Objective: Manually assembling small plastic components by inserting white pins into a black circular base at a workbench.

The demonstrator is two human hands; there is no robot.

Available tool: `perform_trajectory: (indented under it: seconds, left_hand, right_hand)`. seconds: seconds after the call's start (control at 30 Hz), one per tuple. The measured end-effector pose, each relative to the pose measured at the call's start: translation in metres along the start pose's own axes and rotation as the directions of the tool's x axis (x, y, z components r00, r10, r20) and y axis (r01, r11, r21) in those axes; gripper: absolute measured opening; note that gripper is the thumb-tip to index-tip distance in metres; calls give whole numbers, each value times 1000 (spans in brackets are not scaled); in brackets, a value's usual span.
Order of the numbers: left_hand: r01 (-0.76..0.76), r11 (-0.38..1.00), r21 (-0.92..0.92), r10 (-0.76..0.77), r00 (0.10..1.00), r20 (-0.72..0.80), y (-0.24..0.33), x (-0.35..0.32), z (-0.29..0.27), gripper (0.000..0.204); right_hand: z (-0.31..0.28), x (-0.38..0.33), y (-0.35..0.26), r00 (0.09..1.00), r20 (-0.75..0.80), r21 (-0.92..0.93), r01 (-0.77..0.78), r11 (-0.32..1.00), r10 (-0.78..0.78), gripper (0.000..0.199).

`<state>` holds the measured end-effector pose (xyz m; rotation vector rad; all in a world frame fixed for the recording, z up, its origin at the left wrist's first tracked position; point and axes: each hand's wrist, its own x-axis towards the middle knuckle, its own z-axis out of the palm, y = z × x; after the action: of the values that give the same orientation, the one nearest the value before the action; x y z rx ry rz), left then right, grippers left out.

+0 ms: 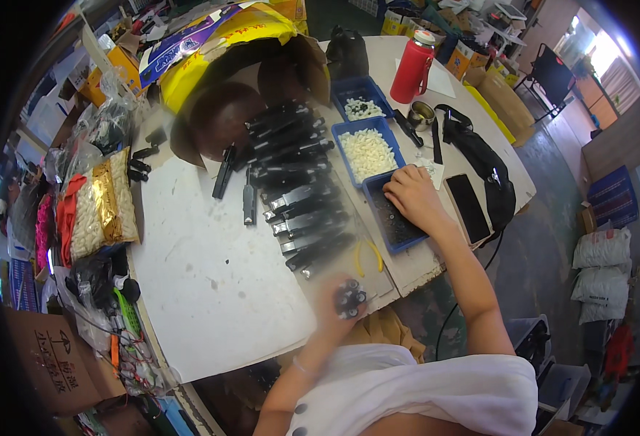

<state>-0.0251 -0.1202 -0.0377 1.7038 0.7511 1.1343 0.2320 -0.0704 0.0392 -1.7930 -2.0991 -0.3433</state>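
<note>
My left hand (pixel 339 299), blurred, is closed around a bundle of short black rods (pixel 350 299) whose round ends show pale centres. It is above the table's near edge. My right hand (pixel 411 192) reaches into a blue bin (pixel 405 245) of small dark pieces (pixel 398 224). Its fingers are bent down together, and what lies between the fingertips is hidden. A long row of black elongated parts (pixel 298 185) with silvery ends lies left of the bins. Two similar black pieces (pixel 249 200) lie apart on the white board.
Beyond the near bin stand a blue bin of cream-coloured pieces (pixel 367 154) and another blue bin (pixel 350 89). Yellow-handled pliers (pixel 368 260) lie near the front edge. A phone (pixel 468 208), black pouch (pixel 488 167) and red flask (pixel 412 69) are right. An open carton (pixel 182 134) stands behind.
</note>
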Motion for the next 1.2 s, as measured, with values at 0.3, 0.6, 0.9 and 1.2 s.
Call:
perform_trajectory:
  seconds: [0.3,0.6,0.9,1.2]
  left_hand:
    - [-3,999,-33,3,1000,3,-1,1,1,52]
    - [9,999,-35,-9,1000,-8,3,3,0,49]
    - [36,998,-46,-34,998,44,3,1,1,57]
    - [-24,999,-47,26,999,41,11,4,-1,55]
  right_hand:
    - [15,-1,1,1000,5,-40,-24,999,24,7]
    - [7,-2,-6,986,-126,100,-101,990,113,8]
    - [-79,0,-99,917,85,609,262,749,-390,13]
    - [-92,-3,-111,801,257,248,486,838,-541,17]
